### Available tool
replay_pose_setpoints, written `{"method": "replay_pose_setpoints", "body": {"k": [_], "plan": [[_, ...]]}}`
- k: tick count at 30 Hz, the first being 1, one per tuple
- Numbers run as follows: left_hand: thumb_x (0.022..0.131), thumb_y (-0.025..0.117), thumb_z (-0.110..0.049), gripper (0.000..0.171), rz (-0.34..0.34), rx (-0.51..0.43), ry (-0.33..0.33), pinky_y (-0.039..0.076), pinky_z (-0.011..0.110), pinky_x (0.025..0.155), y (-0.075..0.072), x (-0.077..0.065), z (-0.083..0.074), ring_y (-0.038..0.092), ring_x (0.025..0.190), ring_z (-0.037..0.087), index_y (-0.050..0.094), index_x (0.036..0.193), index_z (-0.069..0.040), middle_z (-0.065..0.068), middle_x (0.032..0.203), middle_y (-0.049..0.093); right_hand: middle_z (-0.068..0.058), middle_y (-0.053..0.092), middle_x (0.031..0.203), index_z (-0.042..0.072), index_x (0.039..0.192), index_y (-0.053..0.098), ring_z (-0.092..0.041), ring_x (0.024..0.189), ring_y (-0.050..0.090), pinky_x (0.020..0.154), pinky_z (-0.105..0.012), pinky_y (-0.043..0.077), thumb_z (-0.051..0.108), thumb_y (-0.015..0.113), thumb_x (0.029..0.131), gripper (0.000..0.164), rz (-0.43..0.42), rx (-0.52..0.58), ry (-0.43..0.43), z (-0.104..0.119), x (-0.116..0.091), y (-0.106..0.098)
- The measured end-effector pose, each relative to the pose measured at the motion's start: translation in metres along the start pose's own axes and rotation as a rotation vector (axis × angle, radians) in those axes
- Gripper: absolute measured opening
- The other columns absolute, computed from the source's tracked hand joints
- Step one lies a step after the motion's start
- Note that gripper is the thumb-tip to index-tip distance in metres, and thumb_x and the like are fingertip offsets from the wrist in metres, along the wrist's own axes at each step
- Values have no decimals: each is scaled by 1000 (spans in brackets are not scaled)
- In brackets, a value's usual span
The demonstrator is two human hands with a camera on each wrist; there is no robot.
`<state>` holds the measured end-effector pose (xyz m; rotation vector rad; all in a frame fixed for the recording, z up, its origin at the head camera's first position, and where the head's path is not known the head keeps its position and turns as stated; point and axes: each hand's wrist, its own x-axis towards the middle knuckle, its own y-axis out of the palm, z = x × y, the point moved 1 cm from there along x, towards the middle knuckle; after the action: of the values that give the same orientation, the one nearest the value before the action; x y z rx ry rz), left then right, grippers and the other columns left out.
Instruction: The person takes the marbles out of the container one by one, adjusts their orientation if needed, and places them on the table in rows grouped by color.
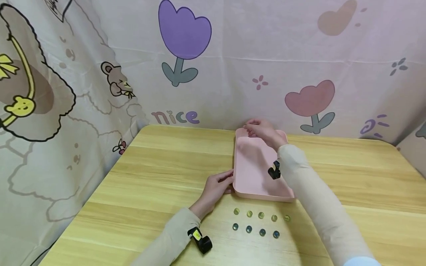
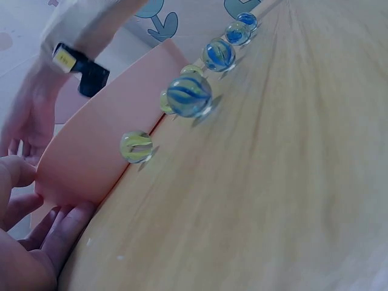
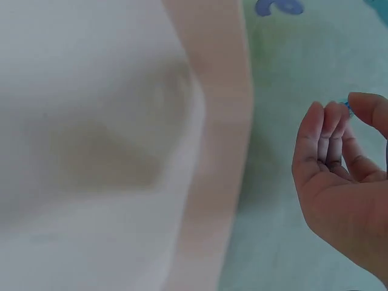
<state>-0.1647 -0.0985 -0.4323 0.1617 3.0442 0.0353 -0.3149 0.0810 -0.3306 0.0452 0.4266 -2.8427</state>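
My right hand [image 1: 263, 132] is over the far end of a pink tray [image 1: 234, 159]. In the right wrist view, its thumb and fingertips pinch a small glass marble [image 3: 347, 107], of which only a bluish bit shows. My left hand [image 1: 214, 187] rests its fingers against the outside of the tray's left wall, close to the near corner. In the left wrist view, these fingers [image 2: 70, 227] lie low at the corner. In front of the tray lie a row of several yellow marbles [image 1: 261, 215] and a nearer row of several blue marbles [image 1: 249, 229].
A wood-grain table [image 1: 166, 162] carries everything. Its far edge meets a hanging cloth [image 1: 233, 92] printed with flowers, and more cloth hangs at the left. Small black cameras are strapped at both wrists.
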Motion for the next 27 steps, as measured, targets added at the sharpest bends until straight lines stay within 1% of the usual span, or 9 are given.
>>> {"method": "replay_pose_setpoints", "body": {"k": [2,5,9,11,15,20,22,27], "plan": [[96,61,-15,37,-2,11,-3,58,29,74,-1,1,0,67,87,19,60,130,-3,17,127,60,-4,56,84,-7,111,55,-14,75,56,72,-22,54,14,57,97,25,12,-14,-29,5,-7,-2],[96,61,-15,36,-7,26,-19,58,28,73,-2,-1,2,66,86,18,61,129,-4,16,126,61,-4,55,87,-9,116,55,-14,76,55,75,-22,54,15,58,97,30,26,22,-57,12,-23,-3],[95,61,-15,36,-17,27,-37,58,28,72,-1,-4,5,66,85,17,61,129,-4,15,125,62,-4,55,86,-8,117,55,-15,77,55,78,-23,54,16,59,97,31,15,63,-79,20,-48,-1],[95,62,-15,36,-17,19,-30,58,28,72,0,-4,4,66,85,17,61,129,-4,15,124,62,-4,55,83,-6,114,57,-15,75,55,77,-23,54,16,59,96,28,11,49,-94,23,-58,0],[95,62,-15,36,-19,8,-20,58,28,73,1,-1,1,66,84,17,61,129,-3,16,124,62,-4,56,77,-6,111,59,-15,72,55,77,-26,54,14,60,95,26,29,-4,-141,28,-74,-1],[95,62,-14,37,-4,9,-17,58,28,74,2,-1,-1,66,85,18,60,129,-2,17,125,61,-5,57,77,-8,109,60,-16,71,56,77,-27,54,12,60,94,25,32,-49,-177,28,-94,-6],[95,62,-15,37,0,8,-14,58,28,75,2,0,-1,67,86,18,60,130,-2,17,126,61,-7,58,78,-7,108,61,-16,71,57,76,-27,54,11,61,94,23,30,-60,-193,26,-100,-6],[95,61,-14,37,-7,5,-19,58,28,75,2,0,-1,67,86,18,60,130,-2,17,126,61,-9,58,72,-9,102,63,-19,67,57,70,-29,56,4,62,92,17,38,-38,-314,21,-111,-4]]}}
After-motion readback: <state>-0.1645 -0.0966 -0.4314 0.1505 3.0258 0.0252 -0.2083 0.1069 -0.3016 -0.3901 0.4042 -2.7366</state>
